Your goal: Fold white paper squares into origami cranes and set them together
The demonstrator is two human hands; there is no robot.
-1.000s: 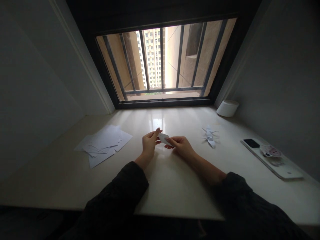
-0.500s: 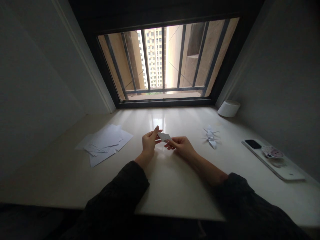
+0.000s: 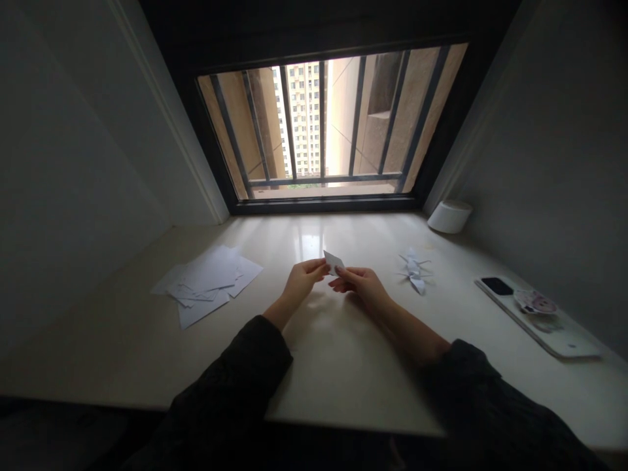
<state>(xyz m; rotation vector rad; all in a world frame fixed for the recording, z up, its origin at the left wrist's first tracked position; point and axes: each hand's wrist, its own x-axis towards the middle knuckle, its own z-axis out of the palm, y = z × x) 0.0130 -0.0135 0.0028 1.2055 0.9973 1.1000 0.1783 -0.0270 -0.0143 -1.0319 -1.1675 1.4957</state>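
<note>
A small folded piece of paper (image 3: 333, 261), white and angular, is held up over the middle of the sill. My left hand (image 3: 301, 280) pinches its lower left side between thumb and fingers. From the other side, my right hand (image 3: 362, 282) grips its lower right edge, thumb on top and the other fingers curled beneath. The paper's upper corner points up toward the window. Its lower part is covered by my fingertips, so the folds there are hidden.
White paper sheets and scraps (image 3: 210, 281) lie in a loose pile at left. Several folded paper cranes (image 3: 415, 271) stand at right. Beyond them are a phone (image 3: 549, 330) with a round grip and a white cylinder (image 3: 449, 217). A barred window (image 3: 321, 131) closes the back.
The folded paper has turned more upright and shifted slightly right. My left hand has moved right and its raised thumb has come down onto the paper.
</note>
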